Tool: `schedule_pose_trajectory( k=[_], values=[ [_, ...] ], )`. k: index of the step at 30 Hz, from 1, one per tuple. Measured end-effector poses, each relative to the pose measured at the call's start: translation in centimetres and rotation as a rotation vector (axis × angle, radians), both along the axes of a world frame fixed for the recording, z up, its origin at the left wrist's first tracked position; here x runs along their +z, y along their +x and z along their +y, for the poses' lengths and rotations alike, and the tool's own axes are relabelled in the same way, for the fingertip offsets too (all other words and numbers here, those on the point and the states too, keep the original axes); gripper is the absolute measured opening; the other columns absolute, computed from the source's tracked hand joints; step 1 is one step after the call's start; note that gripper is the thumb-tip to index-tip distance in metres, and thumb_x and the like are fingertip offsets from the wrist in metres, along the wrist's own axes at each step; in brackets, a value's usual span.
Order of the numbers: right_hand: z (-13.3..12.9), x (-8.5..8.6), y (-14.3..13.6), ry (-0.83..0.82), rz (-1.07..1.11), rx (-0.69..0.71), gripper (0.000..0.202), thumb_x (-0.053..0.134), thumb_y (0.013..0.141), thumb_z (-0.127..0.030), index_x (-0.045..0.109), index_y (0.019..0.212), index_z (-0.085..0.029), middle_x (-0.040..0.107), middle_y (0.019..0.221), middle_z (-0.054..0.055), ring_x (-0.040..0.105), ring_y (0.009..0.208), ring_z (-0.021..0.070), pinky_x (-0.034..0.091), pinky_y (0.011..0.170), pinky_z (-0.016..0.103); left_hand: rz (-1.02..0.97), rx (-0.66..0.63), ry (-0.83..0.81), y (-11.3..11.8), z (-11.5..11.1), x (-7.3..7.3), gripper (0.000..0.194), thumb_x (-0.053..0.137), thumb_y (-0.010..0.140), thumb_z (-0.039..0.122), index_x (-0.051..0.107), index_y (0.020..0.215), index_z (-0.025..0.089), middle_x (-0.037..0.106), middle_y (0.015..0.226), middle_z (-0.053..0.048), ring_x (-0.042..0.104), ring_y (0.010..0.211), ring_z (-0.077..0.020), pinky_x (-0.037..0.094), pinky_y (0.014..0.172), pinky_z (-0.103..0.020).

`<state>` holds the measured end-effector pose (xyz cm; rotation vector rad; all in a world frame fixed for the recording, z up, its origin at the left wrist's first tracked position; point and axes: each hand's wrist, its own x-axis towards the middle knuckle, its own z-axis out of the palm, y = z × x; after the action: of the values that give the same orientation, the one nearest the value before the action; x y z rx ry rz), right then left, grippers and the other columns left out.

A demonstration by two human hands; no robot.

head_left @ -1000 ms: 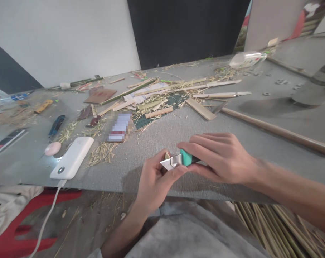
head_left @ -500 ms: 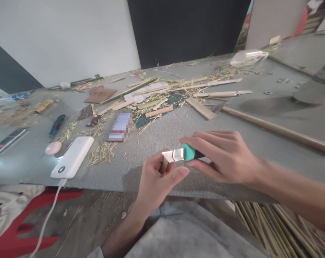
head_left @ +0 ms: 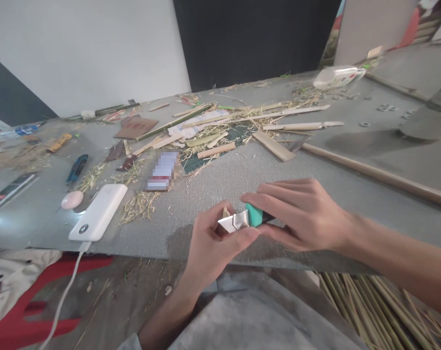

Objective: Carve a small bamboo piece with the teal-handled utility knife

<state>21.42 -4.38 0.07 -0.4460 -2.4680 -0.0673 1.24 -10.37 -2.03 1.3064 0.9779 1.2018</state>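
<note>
In my right hand [head_left: 302, 211] is a utility knife [head_left: 254, 215] with a teal front and dark handle, its short silver blade pointing left. My left hand [head_left: 215, 240] is closed around a small piece of bamboo [head_left: 225, 213], mostly hidden by the fingers and blade. The blade lies across the bamboo piece, between my left thumb and index finger. My left thumb tip reaches the underside of the knife's teal front. Both hands are just above the near edge of the grey table [head_left: 213, 189].
Bamboo strips [head_left: 273, 145] and shavings lie over a green cutting mat [head_left: 191, 165] ahead. Left are a phone [head_left: 162, 170], a white power bank [head_left: 98, 212] with a cable and a teal cutter [head_left: 77, 168]. A long rod [head_left: 381, 176] and a plastic bottle [head_left: 339, 77] lie right.
The knife blade has moved slightly down and left across the bamboo piece, whose end now shows above the blade. My left thumb now meets the knife's front. The table items stay put.
</note>
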Motion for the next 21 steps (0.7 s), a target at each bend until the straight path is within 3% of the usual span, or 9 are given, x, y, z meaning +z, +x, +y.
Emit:
schedule_pose_trajectory(
  k=[16,21],
  values=[
    [0.13,-0.10,0.01,0.016,-0.001,0.011,0.034,0.041,0.110,-0.042,0.060,0.114,-0.014,0.064,0.083,0.004,0.054,0.064,0.0155,0.038,0.059,0.030,0.048,-0.004,0.023,-0.04,-0.15,-0.17,0.055,0.078,0.086,0.051,0.036,0.066,0.021,0.027,0.059,0.006,0.021,0.054,-0.0090,0.017,0.046,-0.026],
    [0.10,-0.13,0.08,0.028,0.013,-0.077,0.032,0.046,0.109,-0.042,0.061,0.113,-0.014,0.064,0.083,0.003,0.054,0.065,0.0147,0.035,0.057,0.030,0.170,0.145,0.150,0.10,-0.33,-0.66,0.060,0.065,0.097,0.049,0.027,0.062,0.020,0.021,0.056,0.006,0.018,0.054,-0.0098,0.018,0.049,-0.029]
  ],
)
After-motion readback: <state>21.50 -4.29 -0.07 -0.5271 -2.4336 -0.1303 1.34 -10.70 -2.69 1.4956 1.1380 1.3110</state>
